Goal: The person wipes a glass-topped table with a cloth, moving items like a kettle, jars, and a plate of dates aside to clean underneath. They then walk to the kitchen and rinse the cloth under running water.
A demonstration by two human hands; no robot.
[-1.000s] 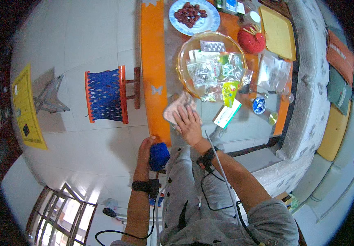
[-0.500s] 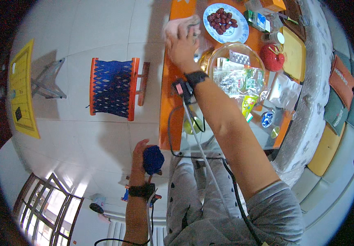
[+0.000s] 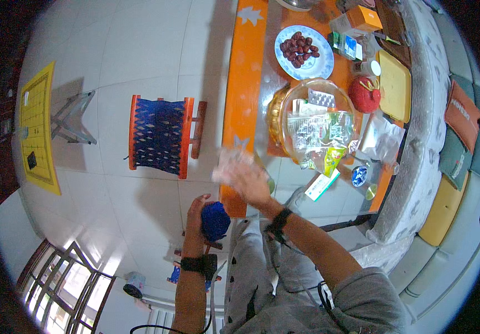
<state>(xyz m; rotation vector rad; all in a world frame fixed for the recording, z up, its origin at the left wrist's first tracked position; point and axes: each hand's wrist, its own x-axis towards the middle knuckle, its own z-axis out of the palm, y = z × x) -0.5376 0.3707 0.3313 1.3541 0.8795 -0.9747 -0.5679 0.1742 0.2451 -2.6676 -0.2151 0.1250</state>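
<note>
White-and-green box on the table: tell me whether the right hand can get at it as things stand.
Likely yes: the box lies mostly uncovered on the near side of the bowl, though the right hand is on a cloth.

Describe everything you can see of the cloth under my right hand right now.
The cloth is pale pinkish and looks like soft fabric. Blur hides its weave, any pattern and exact outline. It lies on the table's orange border, just below a pale decal, its left end seeming to reach past the table's outer edge. The right hand lies over its right side, hiding part of it.
</note>
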